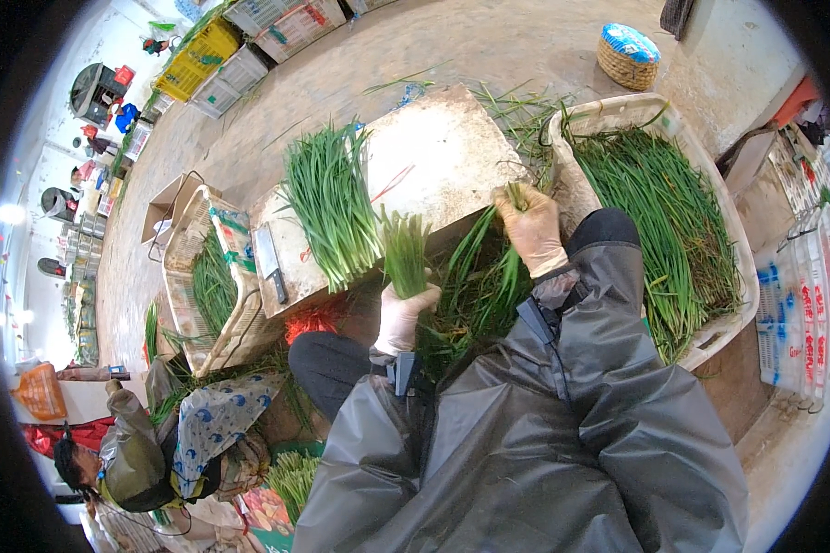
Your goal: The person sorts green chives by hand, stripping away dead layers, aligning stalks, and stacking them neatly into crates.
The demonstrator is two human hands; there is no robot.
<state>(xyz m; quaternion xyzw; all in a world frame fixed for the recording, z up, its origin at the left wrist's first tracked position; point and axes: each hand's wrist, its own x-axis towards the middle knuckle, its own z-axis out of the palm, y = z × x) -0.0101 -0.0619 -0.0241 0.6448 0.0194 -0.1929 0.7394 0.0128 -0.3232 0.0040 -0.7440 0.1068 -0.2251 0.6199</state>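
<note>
Both hands wear pale thin gloves. My left hand (407, 311) is closed around an upright bunch of garlic chives (407, 252), close to the board's near edge. Gathered green leaves (519, 197) are gripped in my right hand (531, 228), with more long leaves hanging below it. A larger pile of garlic chives (335, 207) lies across the pale, dirt-stained board (443, 159), pale stem ends towards me. Left of that pile rests a kitchen knife (270, 263) with a black handle. A thin red tie (393, 183) lies on the board. Loose leaves (470, 304) fill the space between my knees.
A large white plastic crate (743, 276) of chives stands at my right. Another crate (176, 297) with greens is on the left. Beyond the board are a woven basket (626, 66) and stacked crates (200, 59). A seated co-worker (135, 449) is at lower left. Red twine (315, 318) lies under the board.
</note>
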